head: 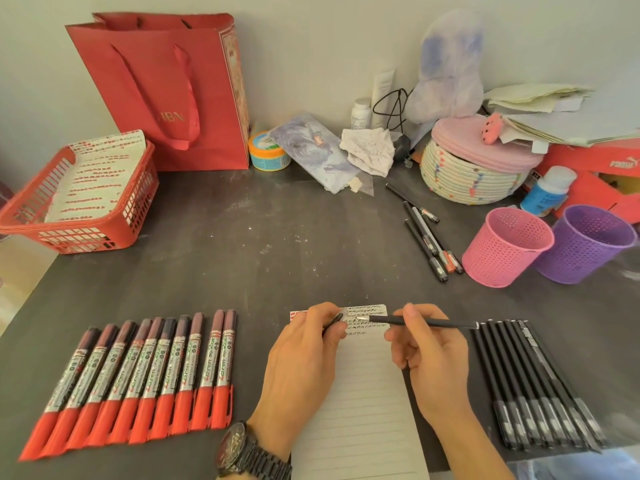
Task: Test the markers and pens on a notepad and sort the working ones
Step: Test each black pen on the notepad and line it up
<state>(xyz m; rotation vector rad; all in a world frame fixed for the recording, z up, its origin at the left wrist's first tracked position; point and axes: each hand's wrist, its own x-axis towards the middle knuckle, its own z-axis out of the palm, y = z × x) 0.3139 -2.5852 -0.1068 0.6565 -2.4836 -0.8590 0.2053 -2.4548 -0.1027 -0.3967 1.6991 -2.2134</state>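
A lined notepad (363, 403) lies at the front centre, with black scribbles across its top lines. My right hand (433, 355) holds an uncapped black pen (422, 322) level over the pad's top, its tip pointing left. My left hand (304, 355) pinches the pen's black cap (333, 323) just left of the tip. Several red-capped markers (138, 379) lie in a row to the left of the pad. Several capped black pens (533, 382) lie in a row to its right.
A pink mesh cup (505, 247) and a purple mesh cup (588, 244) stand at the right, with several loose pens (426, 237) beside them. A red basket (83, 199) holding paper sits at the left. A red gift bag (166, 91) and clutter line the back wall.
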